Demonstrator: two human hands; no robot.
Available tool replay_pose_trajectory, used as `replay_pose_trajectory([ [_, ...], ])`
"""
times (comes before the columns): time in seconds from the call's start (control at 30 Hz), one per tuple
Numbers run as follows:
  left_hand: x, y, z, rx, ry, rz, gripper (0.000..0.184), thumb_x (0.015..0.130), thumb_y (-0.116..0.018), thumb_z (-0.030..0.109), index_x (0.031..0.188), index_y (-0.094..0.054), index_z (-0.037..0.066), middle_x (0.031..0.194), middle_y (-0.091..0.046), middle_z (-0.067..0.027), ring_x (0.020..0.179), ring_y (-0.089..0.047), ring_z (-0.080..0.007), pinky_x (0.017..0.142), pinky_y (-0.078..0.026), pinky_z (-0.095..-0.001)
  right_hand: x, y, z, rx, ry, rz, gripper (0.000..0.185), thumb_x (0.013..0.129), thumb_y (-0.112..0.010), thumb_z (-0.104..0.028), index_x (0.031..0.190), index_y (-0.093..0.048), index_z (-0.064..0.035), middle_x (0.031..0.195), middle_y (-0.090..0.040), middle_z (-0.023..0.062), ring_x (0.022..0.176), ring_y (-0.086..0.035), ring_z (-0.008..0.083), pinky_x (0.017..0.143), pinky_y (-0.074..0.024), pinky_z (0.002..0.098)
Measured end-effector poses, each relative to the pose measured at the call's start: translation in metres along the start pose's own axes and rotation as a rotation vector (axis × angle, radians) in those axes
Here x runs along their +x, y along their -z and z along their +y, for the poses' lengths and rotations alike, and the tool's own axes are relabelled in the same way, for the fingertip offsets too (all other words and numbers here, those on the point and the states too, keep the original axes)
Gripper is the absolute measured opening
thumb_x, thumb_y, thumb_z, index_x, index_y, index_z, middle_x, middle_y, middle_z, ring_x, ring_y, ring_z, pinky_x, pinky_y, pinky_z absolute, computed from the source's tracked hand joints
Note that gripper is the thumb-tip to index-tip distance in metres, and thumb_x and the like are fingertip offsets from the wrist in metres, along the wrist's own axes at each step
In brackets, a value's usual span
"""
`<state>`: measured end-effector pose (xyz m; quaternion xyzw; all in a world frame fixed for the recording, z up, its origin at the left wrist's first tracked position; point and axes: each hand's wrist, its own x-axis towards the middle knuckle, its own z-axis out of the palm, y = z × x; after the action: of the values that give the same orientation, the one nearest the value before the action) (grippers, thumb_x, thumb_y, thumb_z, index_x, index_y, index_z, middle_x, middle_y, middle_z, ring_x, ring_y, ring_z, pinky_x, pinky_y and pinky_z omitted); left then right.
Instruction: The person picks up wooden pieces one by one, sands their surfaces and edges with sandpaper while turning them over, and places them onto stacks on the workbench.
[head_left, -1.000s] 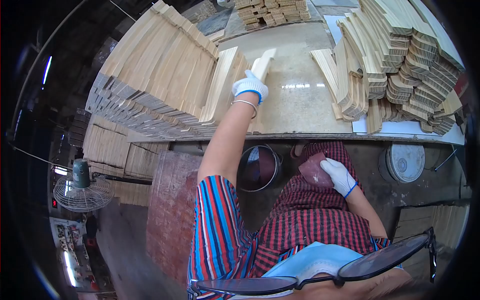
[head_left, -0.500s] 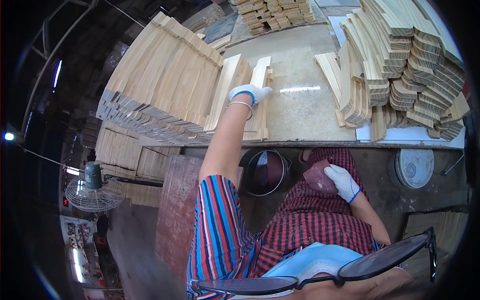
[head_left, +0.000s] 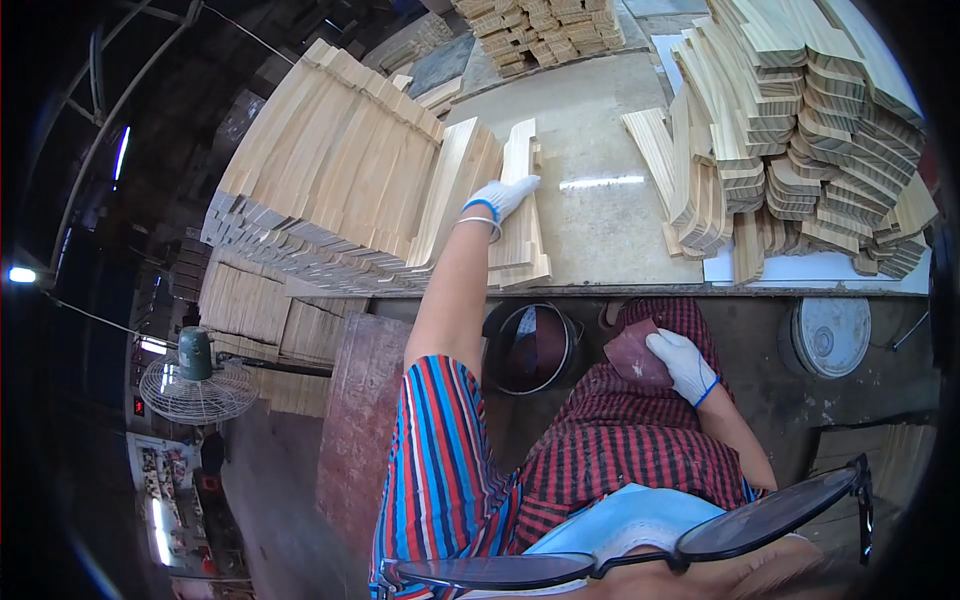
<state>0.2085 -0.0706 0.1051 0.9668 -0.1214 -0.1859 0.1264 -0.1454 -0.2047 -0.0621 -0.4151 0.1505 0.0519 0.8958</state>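
Note:
My left hand (head_left: 506, 197), in a white glove with a blue cuff, reaches to the table. It grips a pale shaped wooden board (head_left: 520, 150) by its right edge, the fingertips partly hidden. This board lies just right of a long row of stacked wooden boards (head_left: 330, 150). Low in front of my body, my right hand (head_left: 686, 366), also gloved, is closed on a folded sheet of dark red sandpaper (head_left: 634, 352). White dust marks the sheet.
Curved wooden pieces (head_left: 790, 130) are heaped at the table's right, and more wood (head_left: 540, 28) is stacked at the back. Below the table edge stand a dark bucket (head_left: 533, 348) and a lidded white bucket (head_left: 828, 338). A caged fan (head_left: 197, 385) is at left.
The board under my left hand has shifted, its near end swinging slightly right, and the hand is now angled more up and right. My right hand keeps the sandpaper in nearly the same place.

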Motion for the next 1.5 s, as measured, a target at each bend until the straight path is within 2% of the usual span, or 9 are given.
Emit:
replay_pose_trajectory([
  [0.17, -0.020, -0.005, -0.008, -0.545, 0.052, -0.119, 0.067, 0.079, -0.066, 0.056, 0.117, -0.064, 0.001, 0.105, -0.069, -0.0144, 0.084, -0.068, -0.0236, 0.079, -0.051, -0.0341, -0.007, 0.000, -0.003, 0.029, 0.022, -0.004, 0.029, 0.097, -0.051, -0.018, 0.117, -0.059, 0.0019, 0.107, -0.065, 0.0058, 0.094, -0.061, 0.0131, 0.086, -0.0487, 0.0276],
  [0.27, -0.014, -0.007, -0.003, -0.524, 0.005, -0.144, 0.073, 0.078, -0.063, 0.062, 0.116, -0.065, 0.000, 0.107, -0.068, -0.0157, 0.094, -0.067, -0.0262, 0.084, -0.050, -0.0358, -0.002, 0.005, -0.001, 0.020, 0.024, -0.025, 0.030, 0.097, -0.051, -0.018, 0.119, -0.059, 0.0020, 0.108, -0.065, 0.0062, 0.095, -0.061, 0.0133, 0.086, -0.0487, 0.0275],
  [0.33, -0.008, -0.010, 0.008, -0.043, -0.059, 0.004, 0.092, 0.069, -0.064, 0.071, 0.123, -0.058, -0.004, 0.115, -0.065, -0.0202, 0.108, -0.063, -0.0307, 0.091, -0.048, -0.0376, 0.001, 0.005, 0.002, 0.045, 0.009, -0.012, 0.031, 0.097, -0.052, -0.019, 0.120, -0.058, 0.0022, 0.109, -0.065, 0.0065, 0.095, -0.061, 0.0136, 0.087, -0.0486, 0.0277],
  [0.37, -0.007, -0.018, 0.011, -0.046, -0.052, 0.000, 0.092, 0.069, -0.064, 0.071, 0.123, -0.058, -0.004, 0.115, -0.065, -0.0202, 0.108, -0.063, -0.0307, 0.091, -0.048, -0.0376, 0.001, 0.005, 0.004, 0.045, 0.001, -0.013, 0.031, 0.097, -0.052, -0.019, 0.120, -0.058, 0.0022, 0.109, -0.065, 0.0065, 0.095, -0.061, 0.0136, 0.087, -0.0486, 0.0277],
  [0.47, -0.033, -0.017, 0.050, 0.158, -0.004, 0.096, 0.125, 0.055, -0.069, 0.076, 0.138, -0.032, -0.010, 0.129, -0.053, -0.0297, 0.118, -0.056, -0.0375, 0.099, -0.044, -0.0376, 0.002, 0.004, 0.002, 0.028, -0.013, 0.002, 0.032, 0.097, -0.052, -0.019, 0.120, -0.058, 0.0024, 0.109, -0.065, 0.0067, 0.095, -0.062, 0.0140, 0.086, -0.0490, 0.0281],
  [0.77, -0.013, -0.022, 0.021, -0.451, 0.009, -0.031, 0.121, 0.059, -0.077, 0.064, 0.140, -0.028, -0.012, 0.132, -0.050, -0.0275, 0.114, -0.058, -0.0308, 0.095, -0.045, -0.0356, 0.002, 0.006, 0.003, 0.041, -0.022, 0.007, 0.032, 0.097, -0.052, -0.019, 0.121, -0.057, 0.0019, 0.109, -0.064, 0.0064, 0.094, -0.062, 0.0138, 0.085, -0.0491, 0.0284],
  [1.17, -0.043, -0.036, 0.114, 0.109, -0.031, 0.116, 0.125, 0.055, -0.083, 0.050, 0.147, -0.016, -0.004, 0.134, -0.050, -0.0275, 0.122, -0.054, -0.0362, 0.102, -0.044, -0.0381, 0.000, 0.002, -0.001, 0.002, -0.005, 0.016, 0.030, 0.097, -0.053, -0.020, 0.118, -0.058, 0.0009, 0.106, -0.065, 0.0058, 0.092, -0.062, 0.0137, 0.083, -0.0497, 0.0283],
  [1.43, -0.024, -0.031, 0.093, -0.118, -0.107, 0.115, 0.127, 0.053, -0.087, 0.036, 0.145, -0.013, -0.010, 0.129, -0.053, -0.0279, 0.119, -0.056, -0.0333, 0.100, -0.045, -0.0340, 0.000, 0.008, 0.005, -0.005, 0.026, 0.053, 0.031, 0.097, -0.053, -0.021, 0.118, -0.058, 0.0009, 0.107, -0.065, 0.0069, 0.092, -0.062, 0.0151, 0.084, -0.0501, 0.0298],
  [1.5, -0.043, -0.013, 0.092, -0.237, -0.252, 0.202, 0.124, 0.054, -0.086, 0.034, 0.147, -0.013, -0.002, 0.130, -0.052, -0.0273, 0.122, -0.053, -0.0375, 0.100, -0.045, -0.0396, -0.001, 0.010, 0.006, 0.027, 0.028, 0.051, 0.031, 0.097, -0.052, -0.021, 0.119, -0.058, 0.0010, 0.107, -0.065, 0.0072, 0.093, -0.063, 0.0154, 0.085, -0.0501, 0.0301],
])
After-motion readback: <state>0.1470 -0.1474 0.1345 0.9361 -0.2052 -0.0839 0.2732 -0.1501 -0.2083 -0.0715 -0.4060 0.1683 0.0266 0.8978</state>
